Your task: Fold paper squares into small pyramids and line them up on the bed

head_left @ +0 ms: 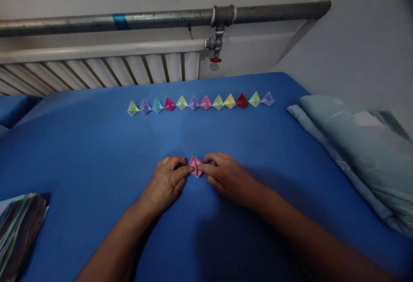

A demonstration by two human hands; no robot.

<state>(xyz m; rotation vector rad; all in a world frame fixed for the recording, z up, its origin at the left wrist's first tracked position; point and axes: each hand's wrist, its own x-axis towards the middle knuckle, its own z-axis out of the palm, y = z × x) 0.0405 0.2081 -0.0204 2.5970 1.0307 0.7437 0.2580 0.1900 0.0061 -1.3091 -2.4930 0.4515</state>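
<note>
A pink folded paper boat [195,160] lies on the blue surface between my two hands. My left hand [166,179] comes from the left, its thumb pressed on the middle of the boat and its other fingers curled at the left side. From the right, my right hand [227,173] reaches in with a fingertip on the boat's centre, the other fingers bent close by. Both hands grip the small boat, and their fingertips cover part of its inner folds.
A row of several folded paper boats [206,102] in various colours stands farther back. A folded light-green cloth [361,144] lies at the right, a dark striped sheaf [22,230] at the lower left. Behind the blue surface [106,144] are a radiator [122,69] and a metal pipe [167,17].
</note>
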